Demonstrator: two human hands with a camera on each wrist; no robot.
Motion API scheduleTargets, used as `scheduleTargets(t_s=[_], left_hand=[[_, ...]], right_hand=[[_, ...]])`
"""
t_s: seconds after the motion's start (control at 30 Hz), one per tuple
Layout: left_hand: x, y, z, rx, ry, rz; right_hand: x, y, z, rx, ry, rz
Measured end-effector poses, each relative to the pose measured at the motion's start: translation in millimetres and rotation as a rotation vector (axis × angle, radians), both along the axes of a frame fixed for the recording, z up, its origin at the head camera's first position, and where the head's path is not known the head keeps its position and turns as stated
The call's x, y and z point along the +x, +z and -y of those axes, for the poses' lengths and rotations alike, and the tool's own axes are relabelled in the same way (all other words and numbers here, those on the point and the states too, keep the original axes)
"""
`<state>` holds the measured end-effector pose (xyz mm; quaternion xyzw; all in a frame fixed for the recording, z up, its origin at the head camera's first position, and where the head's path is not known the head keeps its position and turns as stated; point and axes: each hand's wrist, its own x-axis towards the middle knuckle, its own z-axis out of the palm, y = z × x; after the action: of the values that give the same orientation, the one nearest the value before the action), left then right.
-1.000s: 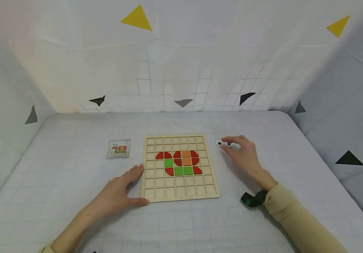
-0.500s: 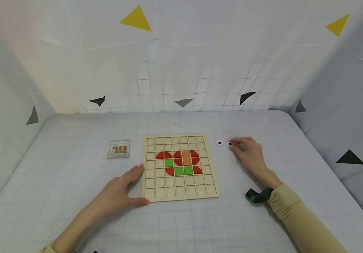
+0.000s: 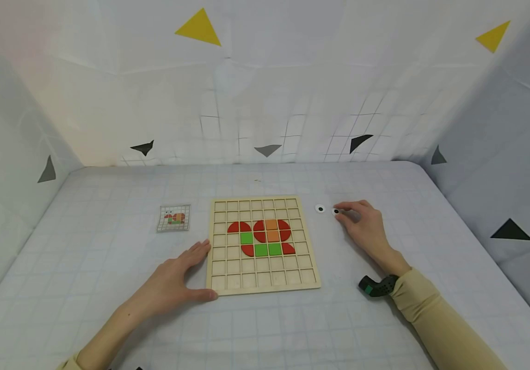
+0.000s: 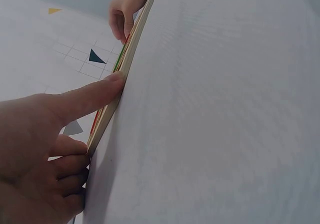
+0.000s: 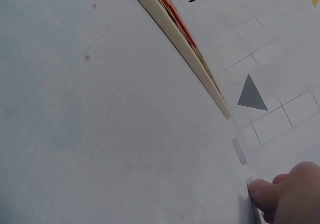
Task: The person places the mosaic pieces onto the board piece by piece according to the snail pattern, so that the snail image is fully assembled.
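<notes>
A wooden grid board point(image 3: 263, 292) lies on the table with red, green and orange pieces point(image 3: 271, 236) set in its squares. My left hand point(image 3: 168, 288) rests at the board's left side, thumb at the near left corner and fingertips on the left edge. Right of the board, my right hand point(image 3: 364, 226) pinches a round white eye piece point(image 3: 336, 211) with a black dot, between thumb and fingers. A matching eye piece point(image 3: 320, 208) lies flat just left of it. In the right wrist view my right hand point(image 5: 290, 194) holds its piece at the table surface.
A small picture card point(image 3: 173, 218) with a coloured figure on a grid lies left of the board. White cloth walls point(image 3: 265, 92) with yellow, black and grey triangles stand behind and at the sides. A dark wrist strap point(image 3: 378, 285) is on the right forearm.
My right hand has shifted a little to the right, and the two eye pieces now lie apart with a gap between them. My left hand and the board have stayed put.
</notes>
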<state>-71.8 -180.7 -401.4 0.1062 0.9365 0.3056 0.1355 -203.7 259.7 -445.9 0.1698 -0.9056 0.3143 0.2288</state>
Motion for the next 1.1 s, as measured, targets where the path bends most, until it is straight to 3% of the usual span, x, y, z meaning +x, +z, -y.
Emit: scheduleTargets(t_s=[0.8, 1.1], left_hand=[[0.9, 0.9, -0.3, -0.003, 0.002, -0.004], [-0.2, -0.5, 0.1, 0.005, 0.009, 0.009]], right_hand=[[0.6, 1.7, 2.3, -0.001, -0.009, 0.012], [10.3, 26.8, 26.9, -0.046, -0.008, 0.009]])
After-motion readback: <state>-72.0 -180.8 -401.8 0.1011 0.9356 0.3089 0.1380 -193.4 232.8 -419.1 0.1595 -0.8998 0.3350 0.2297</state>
